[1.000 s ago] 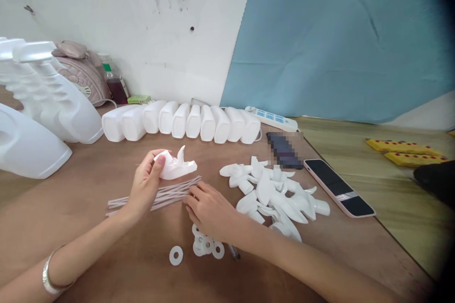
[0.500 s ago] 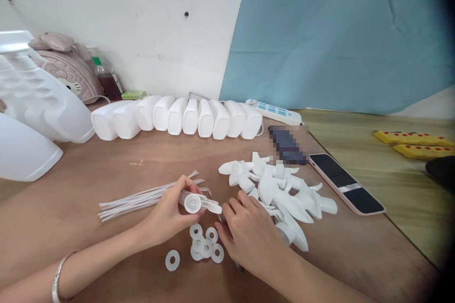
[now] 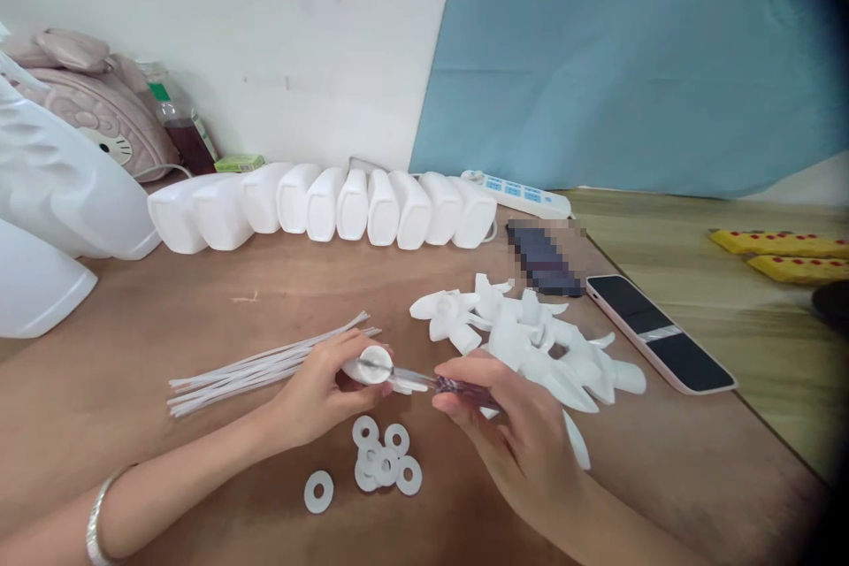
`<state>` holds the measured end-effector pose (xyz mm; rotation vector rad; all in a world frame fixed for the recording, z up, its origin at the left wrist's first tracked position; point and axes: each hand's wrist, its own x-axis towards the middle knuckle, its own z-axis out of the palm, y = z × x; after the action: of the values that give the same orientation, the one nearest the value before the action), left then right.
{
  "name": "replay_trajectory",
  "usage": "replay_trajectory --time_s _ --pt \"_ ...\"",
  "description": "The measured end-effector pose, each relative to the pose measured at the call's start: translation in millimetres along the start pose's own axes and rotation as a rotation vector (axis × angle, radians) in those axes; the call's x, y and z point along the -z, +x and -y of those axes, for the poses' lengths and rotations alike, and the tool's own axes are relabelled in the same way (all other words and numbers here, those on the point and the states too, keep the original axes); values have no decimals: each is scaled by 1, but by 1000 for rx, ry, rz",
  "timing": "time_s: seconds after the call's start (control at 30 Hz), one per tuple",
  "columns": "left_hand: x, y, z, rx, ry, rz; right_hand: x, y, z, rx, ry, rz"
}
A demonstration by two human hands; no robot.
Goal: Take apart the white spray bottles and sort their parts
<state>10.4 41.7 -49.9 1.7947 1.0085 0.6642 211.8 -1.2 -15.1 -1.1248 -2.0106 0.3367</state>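
Observation:
My left hand [image 3: 332, 376] is closed around a white trigger spray head [image 3: 377, 357], its round open end facing me. In my right hand [image 3: 514, 424], the thumb and fingers grip a screwdriver-like tool [image 3: 457, 386] with a dark reddish, see-through handle and a slim metal shaft. The shaft is blurred; its tip reaches the opening of the spray head, and how deep it goes I cannot tell. Below my hands lie several flat white washers [image 3: 386, 465], one [image 3: 319, 492] set apart. Thin white tubes [image 3: 245, 376] lie beside my left hand.
More white spray heads [image 3: 531, 345] are heaped beyond my right hand. White bottles [image 3: 351, 205] lie in a row along the wall, with larger ones [image 3: 72, 159] at left. A phone [image 3: 656, 332], a blurred dark item [image 3: 540, 256] and a power strip [image 3: 521, 192] are at right.
My right hand has turned and drawn back to the right, bringing the tool up so its shaft meets the spray head's opening. My left hand still holds the spray head. The view has shifted slightly.

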Motion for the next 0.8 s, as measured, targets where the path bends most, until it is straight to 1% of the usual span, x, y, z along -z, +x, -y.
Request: replay_trajectory --time_s 0.1,0.17,0.3,0.37,0.47,0.53,0.6,0.7,0.8 --pt "0 -1 4 7 -3 -3 -1 -4 -4 -46 -18 -61" --pt "0 -2 5 42 -45 -19 0 -5 -5 -59 -19 -63" --pt "-1 -3 5 142 -225 -45 0 -6 -6 -29 -16 -39" --pt "-1 -3 6 151 -321 -47 -2 -6 -7 -33 -18 -34" --pt "1 -2 7 133 -421 -79 -5 -5 -8 -87 10 -38" --pt "3 -1 8 130 -491 -122 -6 -5 -9 -141 62 -79" --pt "5 0 8 147 -589 -153 -7 -4 -10 -181 137 -150" --pt "7 0 9 214 -730 -164 -6 -4 -10 -161 235 -238" --pt "6 -1 11 248 -830 -143 -5 -3 -10 -127 290 -262"
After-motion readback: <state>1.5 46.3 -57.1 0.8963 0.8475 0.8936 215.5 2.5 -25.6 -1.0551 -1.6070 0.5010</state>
